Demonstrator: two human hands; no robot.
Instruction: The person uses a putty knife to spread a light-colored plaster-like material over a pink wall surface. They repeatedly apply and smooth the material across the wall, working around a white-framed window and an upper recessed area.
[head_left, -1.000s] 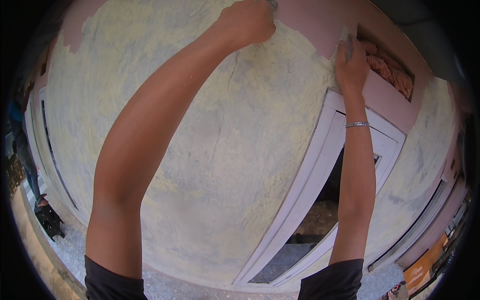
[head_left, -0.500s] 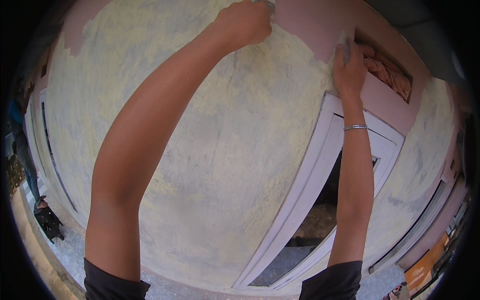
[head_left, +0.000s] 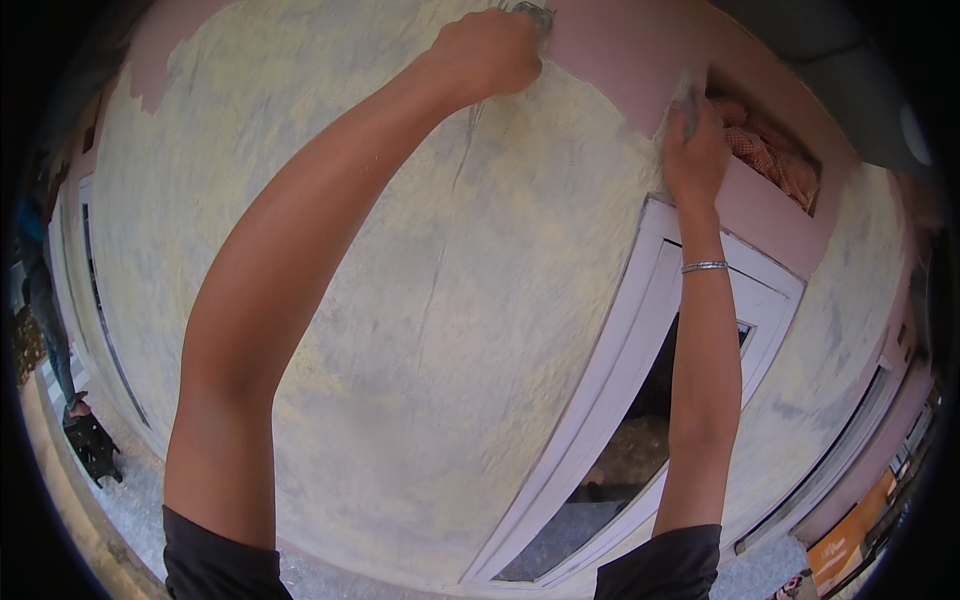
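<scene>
Both my arms reach up to a wall (head_left: 440, 290) coated in patchy pale yellow and grey, with bare pink wall above. My left hand (head_left: 492, 52) is closed at the top, against the coating's upper edge. A small grey, metallic-looking object (head_left: 534, 14) shows past its fingers, mostly hidden. Below that hand a thin dark line runs down the wall. My right hand (head_left: 697, 155), a silver bracelet at its wrist, is closed beside the ragged border of coating and pink. A thin pale-grey piece (head_left: 684, 84) pokes out above its thumb; its kind is unclear.
Under my right arm is a white-framed window (head_left: 575, 440) with dark glass. A recess (head_left: 770, 160) stuffed with reddish netted cloth opens right of my right hand. At far left a person (head_left: 50, 320) stands on a black stool (head_left: 92, 445).
The view has shifted slightly. Both hands remain high on the wall, closed, in nearly the same spots. The thin dark line below my left hand shows more.
</scene>
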